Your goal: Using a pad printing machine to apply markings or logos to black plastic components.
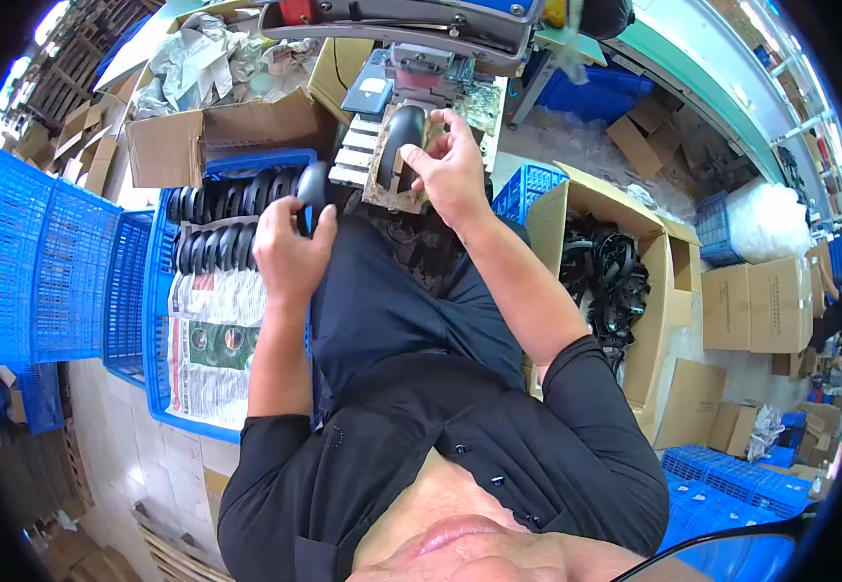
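Observation:
My left hand (pixel 290 248) is closed on a glossy black curved part (pixel 313 182), held upright beside the front left of the machine. Thumb and fingers of my right hand (pixel 452 179) pinch a second black arched piece (pixel 404 134), which lies in a worn tan fixture (pixel 382 184) on the machine bed. Below my left hand, a blue crate (pixel 157 373) holds rows of similar black curved parts (pixel 217 248) on printed paper. The machine head (pixel 421 60) stands just beyond the fixture.
To the right, an open cardboard box (pixel 654 330) contains tangled black parts (pixel 610 276). A carton (pixel 246 131) of crumpled paper stands at the far left, near a dark flat device (pixel 370 92) by the machine. Blue crates (pixel 38 257) flank the left side.

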Action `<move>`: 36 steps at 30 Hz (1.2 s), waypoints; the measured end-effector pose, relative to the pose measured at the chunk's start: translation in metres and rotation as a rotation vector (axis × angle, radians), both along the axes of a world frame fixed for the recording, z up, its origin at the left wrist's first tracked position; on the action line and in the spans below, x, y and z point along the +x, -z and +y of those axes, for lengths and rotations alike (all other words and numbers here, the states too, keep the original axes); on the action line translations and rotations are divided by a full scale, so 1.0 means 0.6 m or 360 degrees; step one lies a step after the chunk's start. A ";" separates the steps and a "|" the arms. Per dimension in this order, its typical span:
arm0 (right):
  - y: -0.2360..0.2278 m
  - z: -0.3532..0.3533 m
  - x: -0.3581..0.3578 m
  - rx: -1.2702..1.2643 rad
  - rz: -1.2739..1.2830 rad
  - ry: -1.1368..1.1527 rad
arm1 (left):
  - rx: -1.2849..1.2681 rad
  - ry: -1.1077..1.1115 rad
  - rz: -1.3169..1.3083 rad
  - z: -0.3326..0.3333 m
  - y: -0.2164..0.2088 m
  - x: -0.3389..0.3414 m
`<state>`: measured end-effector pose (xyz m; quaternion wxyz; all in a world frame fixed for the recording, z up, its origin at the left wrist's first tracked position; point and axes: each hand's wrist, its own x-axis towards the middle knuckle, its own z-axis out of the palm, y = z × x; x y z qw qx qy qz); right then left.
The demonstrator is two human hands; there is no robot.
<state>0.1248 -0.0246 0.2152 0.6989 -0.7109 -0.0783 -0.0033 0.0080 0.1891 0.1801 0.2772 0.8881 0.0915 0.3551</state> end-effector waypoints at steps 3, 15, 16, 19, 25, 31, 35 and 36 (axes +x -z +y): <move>0.033 0.003 -0.008 0.0276 0.0028 -0.0065 | -0.0279 -0.0166 0.0304 0.042 0.037 -0.060; 0.259 -0.437 -0.135 -0.0764 0.0344 0.0322 | -0.0183 -0.0392 0.1020 0.226 0.199 -0.250; 0.283 -0.482 -0.147 -0.0837 0.0443 0.0315 | -0.0167 -0.0410 0.1026 0.219 0.205 -0.252; 0.329 -0.569 -0.199 -0.1632 0.0508 0.0290 | -0.0176 -0.0373 0.0993 0.203 0.223 -0.241; 0.350 -0.552 -0.276 -0.2177 0.0975 0.0257 | -0.0061 -0.0302 0.1058 0.191 0.268 -0.207; 0.415 -0.560 -0.337 -0.2263 0.0665 0.0306 | -0.0081 -0.0312 0.1040 0.192 0.265 -0.198; 0.389 -0.549 -0.330 -0.2241 0.0665 0.0279 | -0.0033 -0.0369 0.0874 0.204 0.257 -0.209; 0.378 -0.547 -0.329 -0.2200 0.0660 0.0274 | -0.0046 -0.0368 0.0843 0.205 0.252 -0.208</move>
